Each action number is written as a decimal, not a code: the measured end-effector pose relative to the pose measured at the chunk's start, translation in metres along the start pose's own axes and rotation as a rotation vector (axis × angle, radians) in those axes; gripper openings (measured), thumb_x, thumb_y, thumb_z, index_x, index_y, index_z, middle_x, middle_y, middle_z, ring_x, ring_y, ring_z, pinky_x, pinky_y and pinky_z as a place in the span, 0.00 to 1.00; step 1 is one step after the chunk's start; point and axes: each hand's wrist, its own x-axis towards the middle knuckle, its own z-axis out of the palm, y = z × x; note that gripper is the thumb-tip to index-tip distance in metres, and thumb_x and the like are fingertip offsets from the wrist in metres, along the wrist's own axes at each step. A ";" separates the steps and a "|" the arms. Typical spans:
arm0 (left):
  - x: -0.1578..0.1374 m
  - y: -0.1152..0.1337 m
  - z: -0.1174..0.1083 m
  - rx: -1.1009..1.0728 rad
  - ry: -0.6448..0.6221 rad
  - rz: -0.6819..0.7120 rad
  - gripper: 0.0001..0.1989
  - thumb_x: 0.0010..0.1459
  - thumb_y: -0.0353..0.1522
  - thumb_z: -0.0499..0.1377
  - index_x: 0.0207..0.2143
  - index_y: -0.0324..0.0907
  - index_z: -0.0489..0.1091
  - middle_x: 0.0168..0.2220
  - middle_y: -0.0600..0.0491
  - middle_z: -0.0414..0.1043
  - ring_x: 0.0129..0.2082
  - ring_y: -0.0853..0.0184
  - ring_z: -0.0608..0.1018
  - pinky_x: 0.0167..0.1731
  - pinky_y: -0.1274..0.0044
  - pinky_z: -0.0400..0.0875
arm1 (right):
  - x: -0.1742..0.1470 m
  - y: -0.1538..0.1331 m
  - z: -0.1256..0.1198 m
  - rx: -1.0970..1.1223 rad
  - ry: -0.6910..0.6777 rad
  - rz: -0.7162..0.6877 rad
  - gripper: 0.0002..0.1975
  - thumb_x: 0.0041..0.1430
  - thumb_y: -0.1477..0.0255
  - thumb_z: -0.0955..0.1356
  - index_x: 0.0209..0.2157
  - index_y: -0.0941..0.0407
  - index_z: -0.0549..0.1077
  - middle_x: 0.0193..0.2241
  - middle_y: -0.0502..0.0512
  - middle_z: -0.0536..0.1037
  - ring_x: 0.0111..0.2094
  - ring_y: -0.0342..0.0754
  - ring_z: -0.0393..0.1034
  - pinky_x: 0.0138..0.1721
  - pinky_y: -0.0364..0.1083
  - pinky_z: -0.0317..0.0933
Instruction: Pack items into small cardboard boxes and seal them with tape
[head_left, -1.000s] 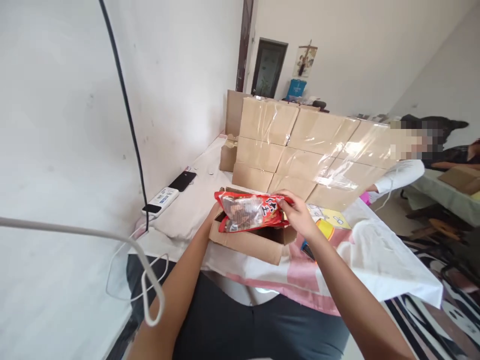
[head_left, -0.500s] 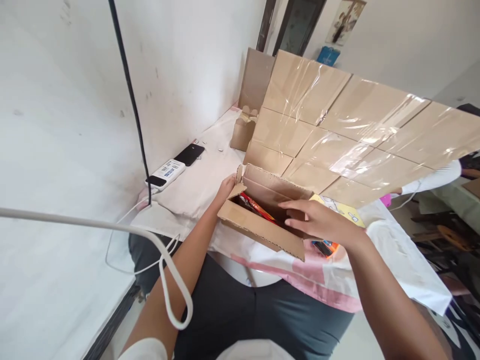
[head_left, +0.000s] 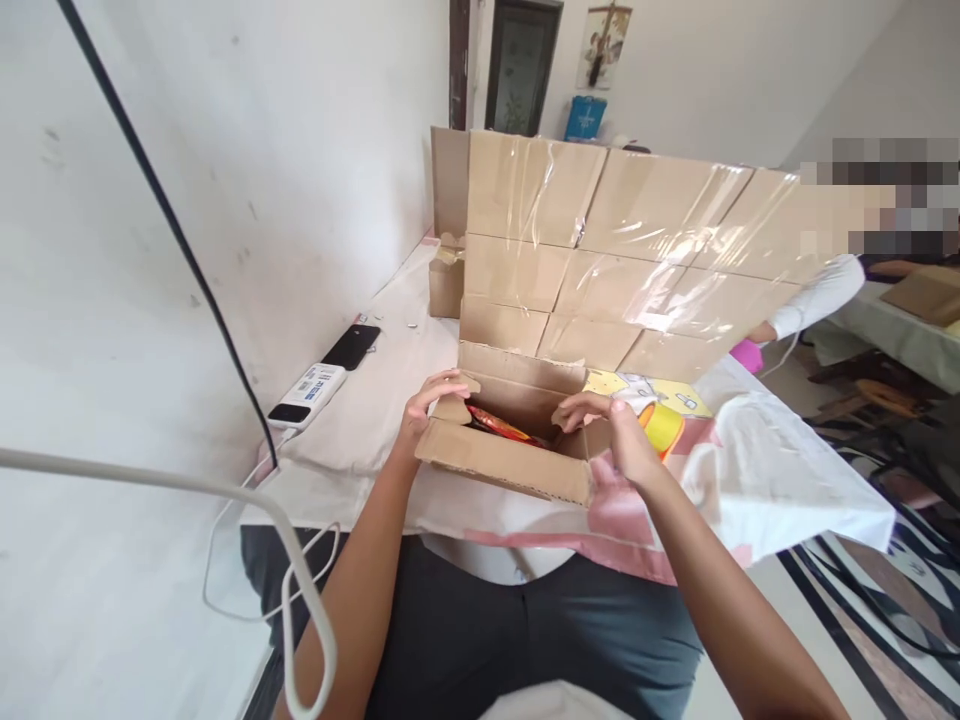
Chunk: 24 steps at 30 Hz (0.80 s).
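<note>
While both hands work at the small open brown cardboard box (head_left: 504, 450) sitting at the near edge of the bench (head_left: 787, 490), a red printed snack packet (head_left: 501, 426) lies down inside it, only partly visible. Left hand (head_left: 427, 400): fingers curled over the box's left side flap, pinching it, seemingly to fold it inward. Right hand (head_left: 619, 430): fingers bent on the right side flap, thumb behind it, same sort of hold. Near flap hangs outward over the bench edge, far flap stands up. Bench wears a white and pink printed cloth (head_left: 675, 520). Behind the box, toward the far edge, a stack of brown cartons wrapped in clear film (head_left: 622, 260) forms a wall. Along the left edge by the wall: white power strip (head_left: 309, 392), black phone (head_left: 351, 346). Another person's white sleeve (head_left: 814, 295) shows beyond the far right corner.
</note>
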 end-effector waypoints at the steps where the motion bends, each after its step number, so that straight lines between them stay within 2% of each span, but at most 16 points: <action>1: 0.000 -0.002 0.001 -0.004 0.011 -0.006 0.50 0.52 0.70 0.35 0.42 0.44 0.81 0.36 0.40 0.80 0.59 0.47 0.72 0.63 0.55 0.62 | 0.002 0.000 0.004 -0.007 0.009 -0.003 0.41 0.68 0.43 0.47 0.44 0.54 0.79 0.28 0.57 0.80 0.33 0.52 0.75 0.41 0.53 0.67; 3: -0.001 -0.004 0.001 -0.003 0.025 -0.013 0.51 0.53 0.69 0.34 0.41 0.44 0.82 0.35 0.40 0.80 0.58 0.47 0.73 0.63 0.55 0.61 | 0.005 -0.002 0.007 -0.061 -0.023 -0.026 0.44 0.66 0.42 0.44 0.44 0.54 0.79 0.26 0.56 0.78 0.32 0.52 0.74 0.40 0.53 0.66; 5: 0.000 -0.006 0.000 0.015 0.025 -0.004 0.51 0.53 0.69 0.33 0.39 0.44 0.82 0.35 0.40 0.80 0.57 0.47 0.73 0.62 0.54 0.62 | 0.007 -0.006 0.004 -0.165 -0.097 -0.066 0.45 0.66 0.42 0.43 0.44 0.53 0.80 0.33 0.59 0.80 0.42 0.55 0.74 0.47 0.55 0.65; 8: 0.000 -0.006 -0.002 0.068 -0.005 -0.006 0.52 0.52 0.70 0.30 0.35 0.46 0.83 0.35 0.41 0.80 0.56 0.47 0.75 0.61 0.55 0.63 | 0.015 -0.018 -0.008 -0.369 -0.273 -0.143 0.41 0.69 0.45 0.45 0.47 0.51 0.80 0.45 0.60 0.79 0.57 0.58 0.66 0.58 0.62 0.56; 11: -0.001 -0.003 0.000 0.090 -0.021 -0.014 0.53 0.51 0.70 0.31 0.41 0.46 0.83 0.35 0.42 0.80 0.57 0.48 0.74 0.62 0.56 0.62 | 0.029 -0.029 -0.015 -0.586 -0.489 -0.215 0.30 0.71 0.50 0.54 0.45 0.50 0.80 0.39 0.59 0.79 0.53 0.59 0.65 0.57 0.65 0.53; 13: -0.003 0.000 0.002 0.082 -0.009 -0.009 0.51 0.54 0.69 0.33 0.47 0.46 0.81 0.36 0.43 0.80 0.59 0.49 0.72 0.64 0.57 0.60 | 0.037 -0.032 -0.016 -0.684 -0.543 -0.277 0.24 0.71 0.53 0.58 0.41 0.51 0.81 0.33 0.57 0.78 0.47 0.58 0.65 0.55 0.65 0.54; 15: -0.005 0.001 0.003 0.076 -0.002 -0.009 0.49 0.56 0.68 0.34 0.50 0.46 0.80 0.36 0.43 0.80 0.60 0.50 0.71 0.65 0.57 0.58 | 0.038 -0.031 -0.015 -0.735 -0.477 -0.334 0.21 0.70 0.55 0.61 0.41 0.52 0.80 0.35 0.59 0.76 0.45 0.58 0.64 0.53 0.64 0.56; 17: -0.008 0.002 0.004 0.071 0.007 -0.014 0.50 0.55 0.68 0.35 0.49 0.46 0.80 0.36 0.43 0.80 0.60 0.49 0.71 0.66 0.56 0.57 | 0.031 -0.025 -0.014 -0.720 -0.331 -0.362 0.19 0.70 0.58 0.61 0.46 0.53 0.79 0.41 0.61 0.75 0.48 0.58 0.63 0.53 0.62 0.58; 20: -0.012 0.004 0.005 0.013 0.041 -0.044 0.49 0.54 0.68 0.39 0.54 0.44 0.76 0.40 0.43 0.81 0.59 0.49 0.73 0.65 0.55 0.57 | 0.016 -0.014 -0.008 -0.566 -0.243 -0.333 0.18 0.72 0.64 0.59 0.55 0.51 0.73 0.50 0.60 0.75 0.53 0.55 0.66 0.56 0.59 0.61; 22: -0.015 0.008 0.008 -0.063 0.092 -0.091 0.43 0.59 0.65 0.44 0.60 0.46 0.70 0.46 0.44 0.81 0.60 0.50 0.73 0.66 0.55 0.57 | 0.009 -0.009 -0.003 -0.448 -0.208 -0.310 0.18 0.73 0.66 0.58 0.58 0.49 0.71 0.52 0.58 0.76 0.55 0.53 0.68 0.58 0.57 0.62; 24: -0.017 0.013 0.012 -0.132 0.128 -0.133 0.34 0.65 0.57 0.48 0.63 0.47 0.66 0.53 0.44 0.78 0.64 0.52 0.70 0.66 0.56 0.56 | 0.007 -0.006 0.003 -0.386 0.016 -0.291 0.16 0.72 0.66 0.60 0.56 0.49 0.71 0.53 0.58 0.76 0.57 0.53 0.68 0.60 0.58 0.60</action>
